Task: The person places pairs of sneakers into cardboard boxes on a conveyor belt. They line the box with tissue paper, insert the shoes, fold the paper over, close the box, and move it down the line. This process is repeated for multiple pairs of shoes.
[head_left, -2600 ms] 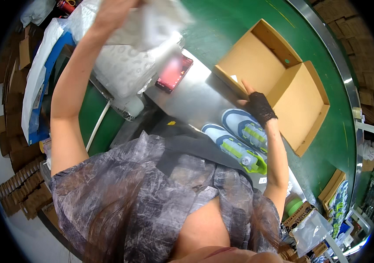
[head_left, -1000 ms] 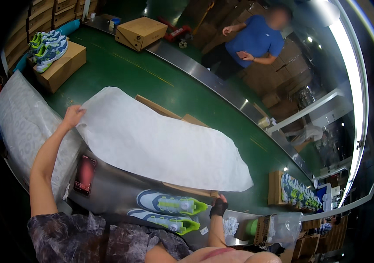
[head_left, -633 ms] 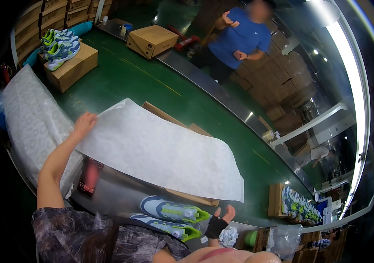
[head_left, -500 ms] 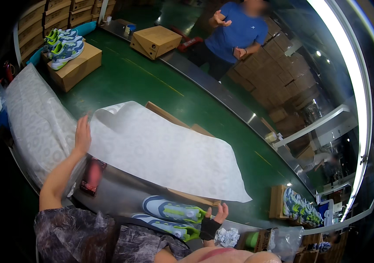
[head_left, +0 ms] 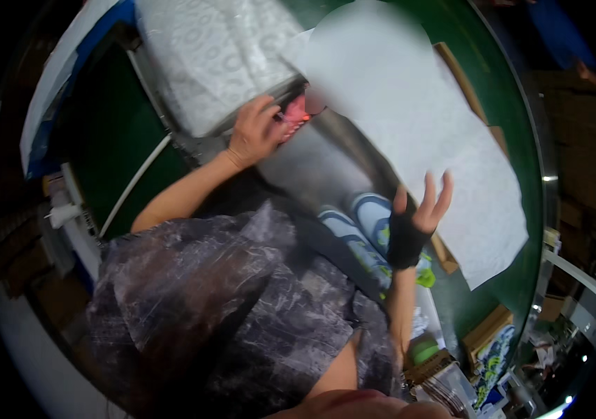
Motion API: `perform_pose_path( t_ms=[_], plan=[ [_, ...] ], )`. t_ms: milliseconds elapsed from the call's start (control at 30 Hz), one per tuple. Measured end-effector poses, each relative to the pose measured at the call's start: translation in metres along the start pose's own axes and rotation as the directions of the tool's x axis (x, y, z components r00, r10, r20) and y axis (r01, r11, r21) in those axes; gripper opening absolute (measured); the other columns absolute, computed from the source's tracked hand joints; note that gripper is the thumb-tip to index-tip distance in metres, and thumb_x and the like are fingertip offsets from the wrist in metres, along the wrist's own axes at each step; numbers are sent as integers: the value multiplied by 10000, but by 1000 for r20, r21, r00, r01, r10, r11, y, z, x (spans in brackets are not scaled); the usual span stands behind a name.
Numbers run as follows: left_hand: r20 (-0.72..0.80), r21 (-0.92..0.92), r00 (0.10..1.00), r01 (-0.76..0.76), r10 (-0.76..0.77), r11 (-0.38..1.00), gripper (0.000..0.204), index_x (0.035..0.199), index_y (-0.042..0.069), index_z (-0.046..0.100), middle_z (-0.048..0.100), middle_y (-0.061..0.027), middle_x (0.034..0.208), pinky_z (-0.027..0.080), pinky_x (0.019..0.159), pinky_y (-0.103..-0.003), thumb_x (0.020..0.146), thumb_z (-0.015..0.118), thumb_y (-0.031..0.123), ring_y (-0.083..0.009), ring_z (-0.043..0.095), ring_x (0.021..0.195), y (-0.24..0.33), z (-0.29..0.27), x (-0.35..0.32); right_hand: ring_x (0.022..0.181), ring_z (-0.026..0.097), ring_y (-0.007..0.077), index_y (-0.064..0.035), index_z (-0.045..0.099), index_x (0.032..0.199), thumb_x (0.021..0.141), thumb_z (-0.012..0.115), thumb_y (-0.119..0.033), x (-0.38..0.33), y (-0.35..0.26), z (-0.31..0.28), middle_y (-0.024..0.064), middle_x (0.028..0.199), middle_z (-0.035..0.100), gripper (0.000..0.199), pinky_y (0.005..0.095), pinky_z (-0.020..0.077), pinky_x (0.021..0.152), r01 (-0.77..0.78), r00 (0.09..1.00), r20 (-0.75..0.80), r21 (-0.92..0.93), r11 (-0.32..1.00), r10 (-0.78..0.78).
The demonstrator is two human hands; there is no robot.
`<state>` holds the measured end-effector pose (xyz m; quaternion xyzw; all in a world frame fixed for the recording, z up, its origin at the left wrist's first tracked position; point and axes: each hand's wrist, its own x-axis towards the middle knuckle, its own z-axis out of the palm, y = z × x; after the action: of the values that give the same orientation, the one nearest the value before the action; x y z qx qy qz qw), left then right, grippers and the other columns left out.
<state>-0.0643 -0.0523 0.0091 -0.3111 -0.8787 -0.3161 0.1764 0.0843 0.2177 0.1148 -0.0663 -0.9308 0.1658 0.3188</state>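
A large white sheet of tissue paper (head_left: pixel 416 119) lies spread over an open cardboard box (head_left: pixel 455 68), hiding most of it. My right hand (head_left: pixel 420 216), in a black wrist wrap, is at the sheet's near edge with its fingers spread. Just under it lies a pair of white, blue and lime sneakers (head_left: pixel 368 223) on the metal worktop (head_left: pixel 312 167). My left hand (head_left: pixel 256 133) rests with loosely bent fingers beside a small red device (head_left: pixel 296 112), at the edge of a thick stack of patterned white paper (head_left: pixel 221 56). It holds nothing.
The worktop stands beside a green conveyor belt (head_left: pixel 465 307). At the lower right are a shoe box with a printed lining (head_left: pixel 493 349), a green round object (head_left: pixel 423 349) and plastic bags (head_left: pixel 451 387). Shelves with clutter (head_left: pixel 60 202) are at the left.
My view has swung down toward the worktop. My left hand let go of the sheet and dropped beside the red device. The sheet has settled over the box, and my right hand rose to its edge.
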Motion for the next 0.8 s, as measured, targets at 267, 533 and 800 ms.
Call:
perform_pose_path(
  t_ms=[267,533,800],
  plan=[
    [256,98,962,68,-92,993,516,1176,54,478,376,-206,1254,326,934,-444,732,660,244,-376,375,1148,-7,4,-67,1215,363,334,-81,363,1306,785,540,-473,65,42,133,226,1314,365,676,361,298,988,-526,381,916,104,844,124],
    [284,138,952,77,-114,987,512,1183,85,494,377,-203,1244,307,931,-469,738,654,280,-372,372,1143,-8,7,-77,1193,374,354,-52,382,1281,759,572,-461,37,58,171,252,1270,397,690,363,318,977,-278,656,739,45,960,155],
    [256,93,951,153,-172,984,500,1170,71,502,404,-190,1184,325,894,-427,747,640,299,-346,398,1073,0,3,-66,1139,412,297,-104,422,1238,683,680,-398,31,37,166,153,1258,405,679,490,274,899,33,947,320,-26,999,-23]
  ],
)
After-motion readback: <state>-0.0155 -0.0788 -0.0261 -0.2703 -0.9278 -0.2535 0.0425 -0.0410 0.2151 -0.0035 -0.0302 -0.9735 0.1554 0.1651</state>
